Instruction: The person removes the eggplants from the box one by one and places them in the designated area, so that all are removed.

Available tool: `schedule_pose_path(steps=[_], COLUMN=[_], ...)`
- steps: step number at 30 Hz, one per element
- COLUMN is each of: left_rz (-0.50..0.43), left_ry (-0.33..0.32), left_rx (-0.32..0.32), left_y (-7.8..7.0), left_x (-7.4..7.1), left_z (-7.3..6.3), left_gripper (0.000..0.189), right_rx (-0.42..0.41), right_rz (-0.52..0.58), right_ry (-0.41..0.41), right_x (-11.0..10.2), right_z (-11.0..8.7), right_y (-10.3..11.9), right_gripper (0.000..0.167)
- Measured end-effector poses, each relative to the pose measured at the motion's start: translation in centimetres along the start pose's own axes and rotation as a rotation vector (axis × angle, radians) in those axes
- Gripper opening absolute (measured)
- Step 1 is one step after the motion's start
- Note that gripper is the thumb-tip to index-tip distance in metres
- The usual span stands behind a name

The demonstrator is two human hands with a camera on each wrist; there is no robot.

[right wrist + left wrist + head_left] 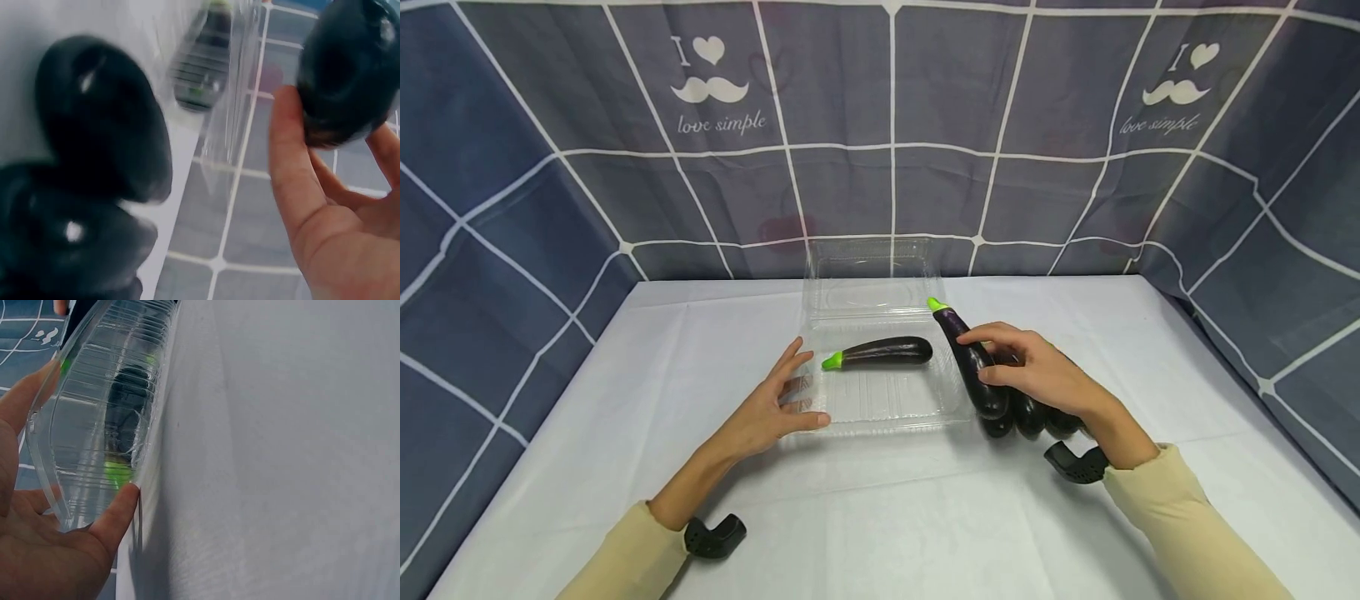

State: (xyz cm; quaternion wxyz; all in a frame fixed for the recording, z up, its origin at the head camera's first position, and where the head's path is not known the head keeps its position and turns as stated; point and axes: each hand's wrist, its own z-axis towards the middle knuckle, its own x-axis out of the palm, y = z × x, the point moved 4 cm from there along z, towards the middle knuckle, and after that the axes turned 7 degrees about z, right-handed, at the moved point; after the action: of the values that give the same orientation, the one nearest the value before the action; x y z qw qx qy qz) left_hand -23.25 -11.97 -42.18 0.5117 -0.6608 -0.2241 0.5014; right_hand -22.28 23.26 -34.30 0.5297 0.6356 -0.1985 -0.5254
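My right hand (1033, 367) grips a dark purple eggplant (966, 350) with a bright green stem end, its fingers and thumb on either side. This eggplant slants over the right side of a clear plastic clamshell box (880, 427); its rounded end (350, 69) shows in the right wrist view. Another eggplant (887, 351) lies crosswise inside the box, green end to the left. My left hand (767, 412) rests against the box's left front corner, fingers spread along the side and thumb (117, 515) at the front wall.
Several more eggplants (103, 119) lie together right of the box, partly hidden under my right hand. The box's raised lid (872, 279) stands behind its base. White cloth (865, 508) covers the table; a grey checked curtain (940, 192) encloses the back and sides.
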Motion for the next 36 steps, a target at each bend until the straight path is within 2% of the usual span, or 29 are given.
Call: schedule_pose_path(steps=[7, 16, 22, 29, 36], left_rz=[-0.001, -0.001, 0.010, 0.000, 0.008], left_ry=[-0.002, -0.003, 0.001, -0.003, 0.000], left_rx=[-0.003, -0.005, 0.003, 0.001, -0.001], left_y=[0.0, -0.2, -0.3, 0.0, -0.2], left_x=[0.0, -0.1, 0.1, 0.1, 0.1], left_z=[-0.2, -0.3, 0.0, 0.0, -0.1], left_gripper=[0.097, 0.098, 0.097, 0.097, 0.097], right_rx=[0.024, 0.050, 0.045, 0.108, 0.178], right_rz=[-0.023, -0.039, -0.097, -0.163, -0.218], right_ry=[-0.007, -0.060, -0.096, -0.150, -0.155], right_x=[-2.1, -4.6, -6.1, -8.1, -10.2], right_z=[-2.2, -5.3, -7.2, -8.6, -9.1], right_y=[-1.2, -2.9, -3.5, -4.3, -5.6], right_gripper=[0.047, 0.050, 0.049, 0.050, 0.048])
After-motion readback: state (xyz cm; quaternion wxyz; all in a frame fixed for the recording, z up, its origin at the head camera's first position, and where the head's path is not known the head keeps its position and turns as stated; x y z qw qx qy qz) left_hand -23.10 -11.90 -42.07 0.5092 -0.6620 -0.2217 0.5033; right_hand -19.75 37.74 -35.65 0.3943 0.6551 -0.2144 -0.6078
